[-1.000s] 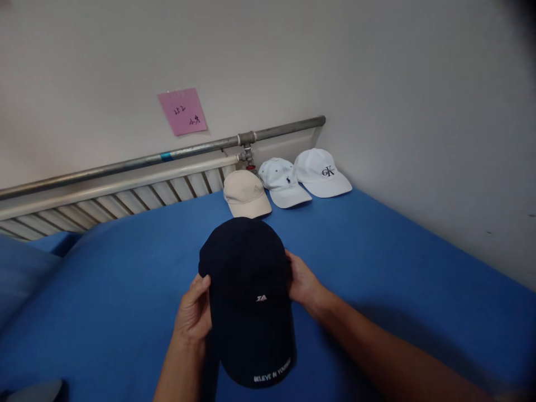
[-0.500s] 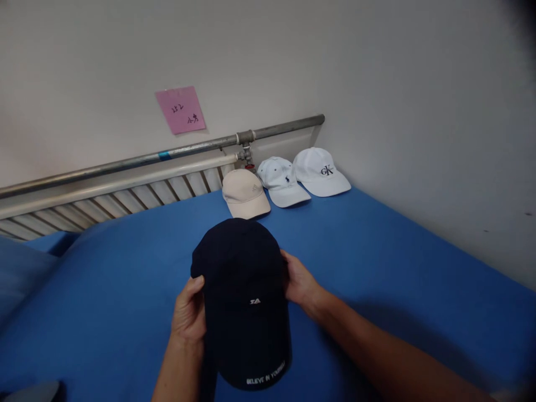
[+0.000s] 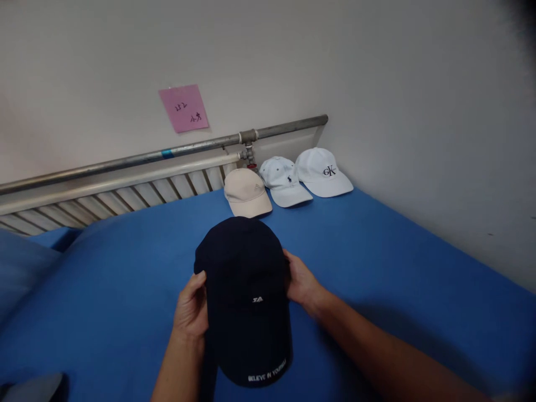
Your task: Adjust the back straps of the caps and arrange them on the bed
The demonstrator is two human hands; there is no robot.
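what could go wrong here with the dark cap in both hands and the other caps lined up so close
1. The left hand and right hand grip the dark cap by its sides only; a hard squeeze might dent its crown.
2. The beige cap lies just beyond it on the blue sheet, so a forward push could knock it into the pale blue cap and white cap in the same row.
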